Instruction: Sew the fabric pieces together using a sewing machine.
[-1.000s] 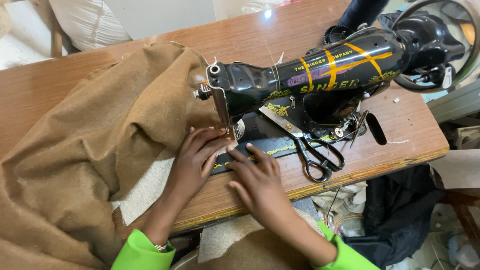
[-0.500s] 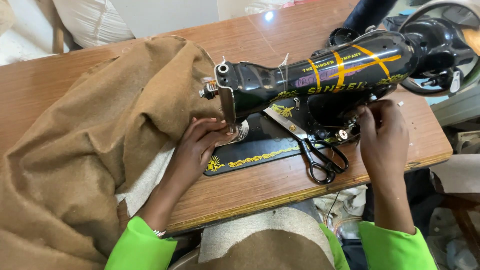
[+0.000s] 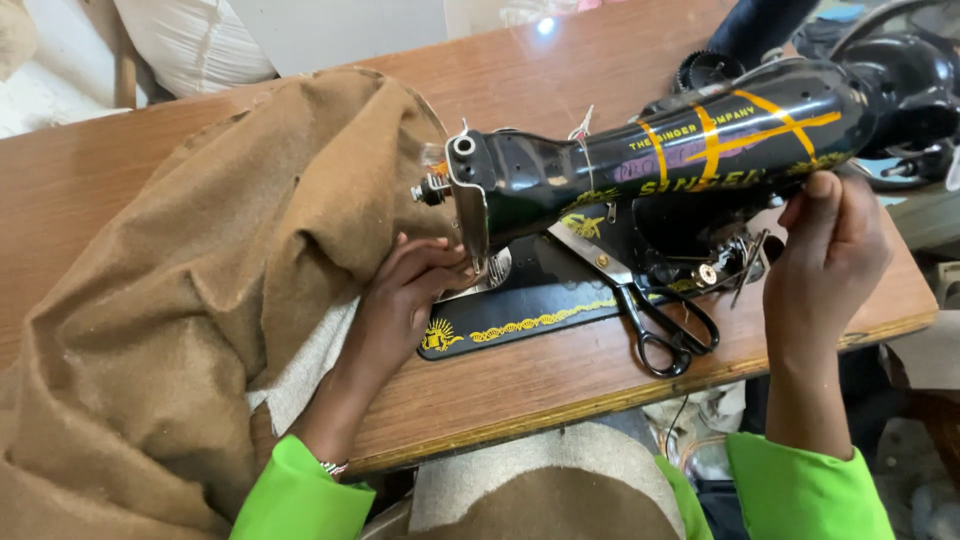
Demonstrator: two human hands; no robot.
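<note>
Now the left hand (image 3: 405,290) presses flat fingers on brown cloth (image 3: 200,290) draped leftward across the table.

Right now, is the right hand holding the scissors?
No, the scissors lie on the sewing machine's base, while the right hand is raised beside the machine's arm, apart from them.

The left hand (image 3: 410,290) rests fingers-down on the brown cloth (image 3: 200,300), its fingertips just beside the needle area of the black sewing machine (image 3: 680,160). The right hand (image 3: 830,250) is raised against the underside of the machine's arm, thumb up on its side. Between the 2 hands, black-handled scissors (image 3: 640,300) lie on the machine's base. All of it sits on a wooden table (image 3: 560,375).
</note>
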